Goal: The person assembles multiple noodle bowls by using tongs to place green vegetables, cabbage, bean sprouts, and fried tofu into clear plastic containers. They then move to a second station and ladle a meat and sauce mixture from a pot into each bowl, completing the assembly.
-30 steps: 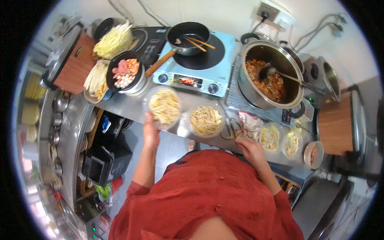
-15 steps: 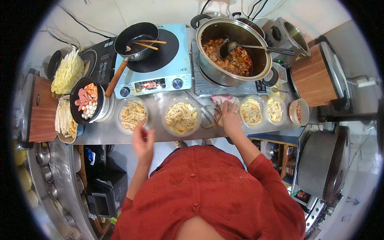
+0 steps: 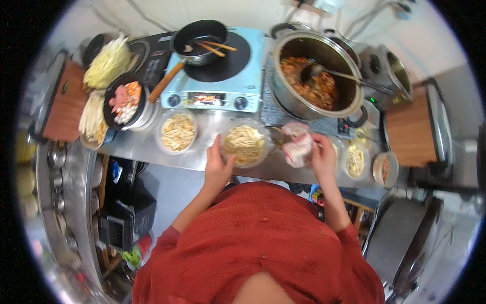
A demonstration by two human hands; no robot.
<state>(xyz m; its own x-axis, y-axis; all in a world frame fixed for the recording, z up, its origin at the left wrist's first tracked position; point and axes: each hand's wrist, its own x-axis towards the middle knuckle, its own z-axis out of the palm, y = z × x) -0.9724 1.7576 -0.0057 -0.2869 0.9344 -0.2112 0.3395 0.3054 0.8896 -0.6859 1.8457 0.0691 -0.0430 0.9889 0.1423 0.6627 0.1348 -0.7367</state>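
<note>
In my right hand [image 3: 323,156] is a bunched white-and-red cloth [image 3: 297,148], raised just above the steel counter. My left hand [image 3: 217,166] is at the near left side of a clear plastic bowl [image 3: 266,133], thumb and fingers curved against its edge. Pale shredded food [image 3: 245,145], like enoki mushrooms, fills that bowl. Scissors [image 3: 275,142] lie to its right, partly hidden by the cloth. A similar filled bowl [image 3: 194,133] stands to the left. On the right, one filled bowl is mostly covered by my right hand, and another small one [image 3: 356,161] shows beyond.
A wok [image 3: 200,38] with chopsticks sits on a blue induction cooker [image 3: 253,81]. The large pot [image 3: 283,76] holds reddish stew and a ladle [image 3: 349,77]. Cabbage [image 3: 109,62], a dark bowl [image 3: 109,114] of sausage pieces, and mushrooms [image 3: 92,115] stand at the left.
My right hand has lifted the cloth off the counter and moved right and nearer me. My left hand has gone from the left bowl to the middle bowl. The view has shifted.
</note>
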